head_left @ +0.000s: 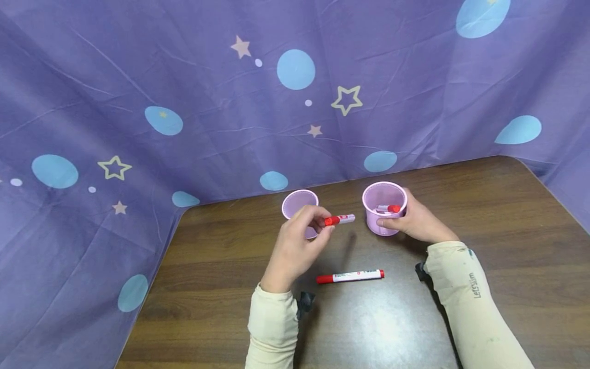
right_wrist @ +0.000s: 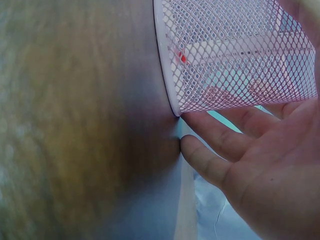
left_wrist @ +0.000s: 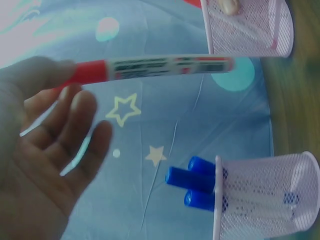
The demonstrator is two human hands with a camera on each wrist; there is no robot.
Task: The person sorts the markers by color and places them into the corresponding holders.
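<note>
My left hand (head_left: 299,241) pinches a red marker (left_wrist: 160,67) by its capped end between thumb and fingers, the white barrel pointing right. The marker is held in the air between two pink mesh pen cups. My right hand (head_left: 421,218) grips the right pen cup (head_left: 380,224), thumb across the front and fingers around the far side. Inside that cup leans another red marker (head_left: 388,208). The left pen cup (head_left: 297,197) stands partly hidden behind my left hand; in the left wrist view it holds three blue-capped markers (left_wrist: 192,180).
One more red marker (head_left: 350,276) lies on the brown wooden table (head_left: 207,307), in front of the cups and between my forearms. A purple curtain (head_left: 221,102) with stars and blue dots hangs along the table's back and left edges.
</note>
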